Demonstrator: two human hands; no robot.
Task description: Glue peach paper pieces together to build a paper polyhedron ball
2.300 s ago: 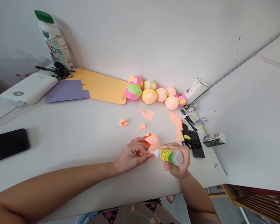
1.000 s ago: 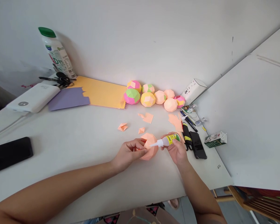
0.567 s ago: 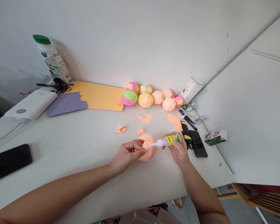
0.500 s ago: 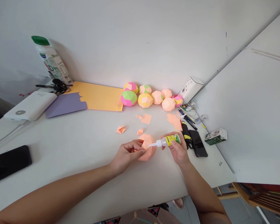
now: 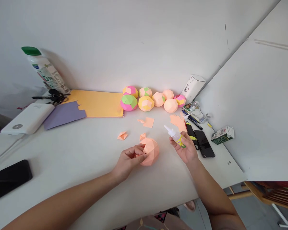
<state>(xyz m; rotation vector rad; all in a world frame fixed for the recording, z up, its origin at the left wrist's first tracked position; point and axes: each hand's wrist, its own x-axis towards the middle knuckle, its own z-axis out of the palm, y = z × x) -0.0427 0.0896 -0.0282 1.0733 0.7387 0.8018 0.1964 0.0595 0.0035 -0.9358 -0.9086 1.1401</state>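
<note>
Pinched in my left hand [image 5: 132,158] is the edge of a peach paper ball [image 5: 151,152], made of folded facets; its left side is partly hidden by my fingers. My right hand [image 5: 186,148] is closed around a small glue bottle [image 5: 177,136] with a yellow and green label. The bottle's white nozzle points up and left, apart from the ball. Just behind the ball sits a small folded peach paper piece [image 5: 142,136]. Another folded piece [image 5: 122,135] lies farther left.
Several finished paper balls [image 5: 146,103] line the wall. Peach paper scraps [image 5: 148,122], an orange sheet [image 5: 100,103] and a purple sheet [image 5: 64,115] lie on the table. Pens, a box cutter [image 5: 191,134] and a phone [image 5: 205,143] are at right; a power bank [image 5: 26,118] is at left.
My right hand has drawn the glue bottle away from the paper ball, and its nozzle has swung from pointing left to pointing up and left. My left hand keeps its hold.
</note>
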